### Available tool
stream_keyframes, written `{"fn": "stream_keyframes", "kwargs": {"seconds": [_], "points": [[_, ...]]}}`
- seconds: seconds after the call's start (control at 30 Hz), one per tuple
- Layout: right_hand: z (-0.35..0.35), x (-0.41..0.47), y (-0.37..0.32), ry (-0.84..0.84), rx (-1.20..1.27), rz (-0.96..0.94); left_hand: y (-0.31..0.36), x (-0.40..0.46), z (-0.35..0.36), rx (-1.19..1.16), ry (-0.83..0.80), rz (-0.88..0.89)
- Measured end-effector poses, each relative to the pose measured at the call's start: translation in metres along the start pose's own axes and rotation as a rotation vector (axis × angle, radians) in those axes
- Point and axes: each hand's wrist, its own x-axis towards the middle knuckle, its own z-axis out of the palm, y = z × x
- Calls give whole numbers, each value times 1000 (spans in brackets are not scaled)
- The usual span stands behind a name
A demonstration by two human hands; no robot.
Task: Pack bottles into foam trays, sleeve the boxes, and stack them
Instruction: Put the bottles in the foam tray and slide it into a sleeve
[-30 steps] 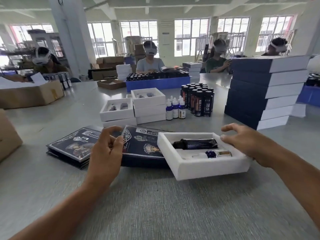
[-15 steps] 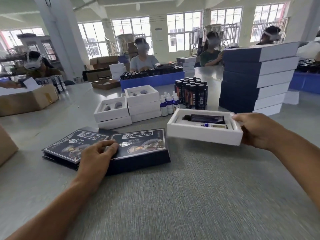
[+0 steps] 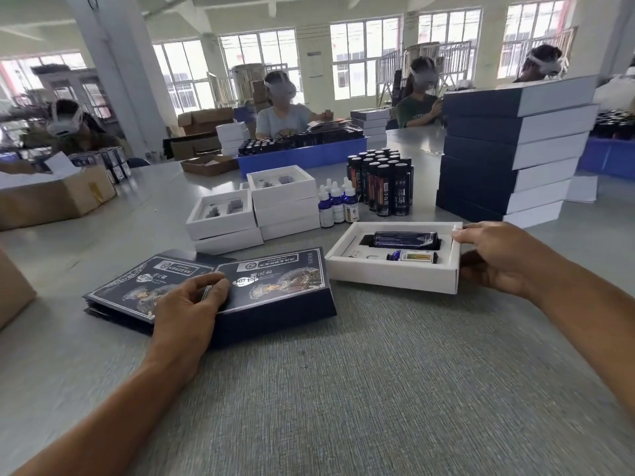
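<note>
**Filled tray in your right hand, sleeve pile under your left**

You're at a grey bench (image 3: pixel 343 389). Biggest item on it: the stack of sleeved boxes (image 3: pixel 508 149) far right, seven high, navy sleeves with white ends showing. It stands just behind your right hand.

The pile of flat navy sleeves (image 3: pixel 240 290) lies left of centre; printed figure artwork and Chinese text on top, too small to read. Your left hand (image 3: pixel 187 310) rests on the top sleeve, fingers curled at its printed face.

The foam tray (image 3: pixel 391 273) sits just right of the sleeves. Your right hand (image 3: pixel 494 257) grips its right end, thumb on the rim, fingers down the end wall. Inside it: one dark bottle (image 3: pixel 403 239) lying flat, one small dropper bottle (image 3: pixel 412 256) in front of it.

Behind the tray: empty white trays (image 3: pixel 254 207) in two stacks, two and three high. Then a block of upright dark bottles (image 3: pixel 381 182), label characters partly visible, count unclear. At least four blue dropper bottles (image 3: pixel 336 206) stand beside them.
</note>
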Motion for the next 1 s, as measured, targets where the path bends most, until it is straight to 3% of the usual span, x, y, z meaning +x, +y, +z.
{"fn": "stream_keyframes", "kwargs": {"seconds": [0.13, 0.37, 1.0], "points": [[1, 1, 3, -60, -19, 33, 1, -1, 2, -7, -7, 2], [0, 6, 8, -328, -138, 48, 4, -4, 0, 20, -9, -2], [-30, 13, 5, -437, -166, 75, 6, -5, 2, 136, -71, -12]]}}
